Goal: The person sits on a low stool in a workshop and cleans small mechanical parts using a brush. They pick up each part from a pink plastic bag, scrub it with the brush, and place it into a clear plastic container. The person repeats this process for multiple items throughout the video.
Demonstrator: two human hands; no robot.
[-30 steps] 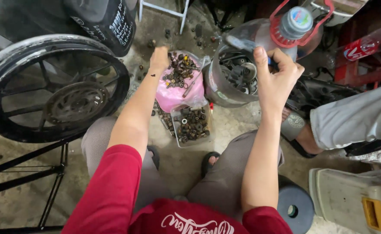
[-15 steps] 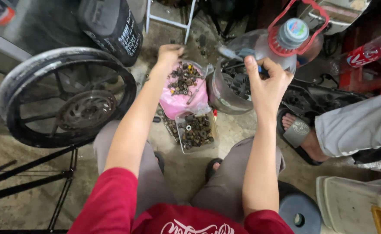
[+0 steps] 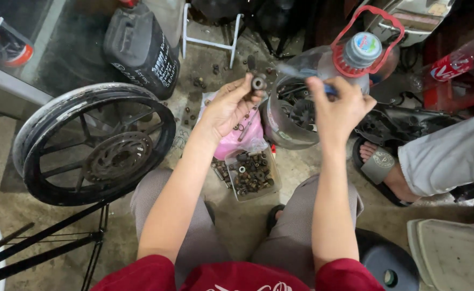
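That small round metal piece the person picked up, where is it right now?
The small round metal piece is pinched in the fingertips of the left hand, raised above the pink bag of bolts, just left of the cut-open plastic jug.

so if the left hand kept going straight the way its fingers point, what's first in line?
Probably the cut-open clear plastic jug of dark parts. The left hand, pinching a small metal bushing, points up-right toward its rim. Depth is unclear; it might pass above.

I see a dark grey metal ring (image 3: 258, 82), a pink bag (image 3: 231, 141) and a clear tray (image 3: 252, 172) of rusty brown bolts. The big cut bottle (image 3: 296, 116) is clear with a red handle (image 3: 367, 36) and a pale blue cap (image 3: 360, 47). My sleeves (image 3: 140, 276) are red, my trousers (image 3: 296, 231) grey, the wheel (image 3: 94, 143) and jug (image 3: 141, 47) black.
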